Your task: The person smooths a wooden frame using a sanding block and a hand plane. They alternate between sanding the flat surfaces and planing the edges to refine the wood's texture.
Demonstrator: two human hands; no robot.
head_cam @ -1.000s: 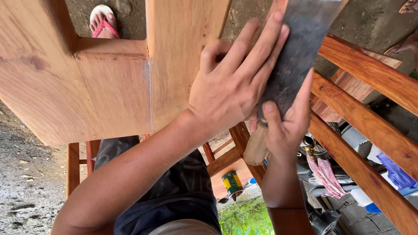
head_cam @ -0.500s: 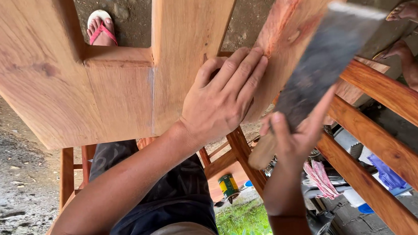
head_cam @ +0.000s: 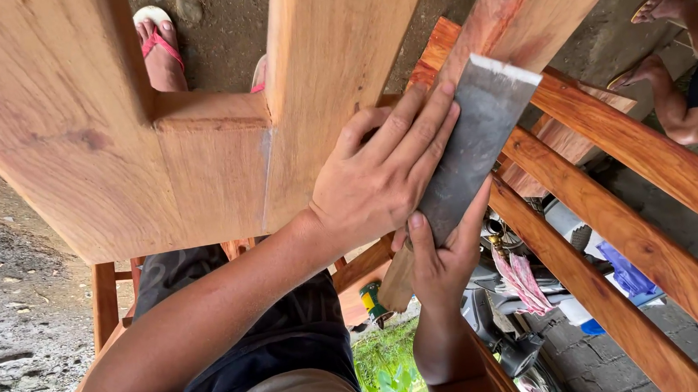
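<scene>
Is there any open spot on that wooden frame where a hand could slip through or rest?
Bare wood lies on the wide plank left of the left hand. Open gaps run between the slanting rails at right. It is crowded where both hands meet: the right hand grips the flat metal blade, left fingers pressed on it.

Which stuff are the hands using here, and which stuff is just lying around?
In use:
- wide chisel blade, pressed flat by the left hand
- its wooden handle, gripped by the right hand
- wooden frame that the blade lies against

Lying about:
- pink-striped cloth
- blue cloth
- green and yellow tool
- pink sandals, worn on someone's feet
</scene>
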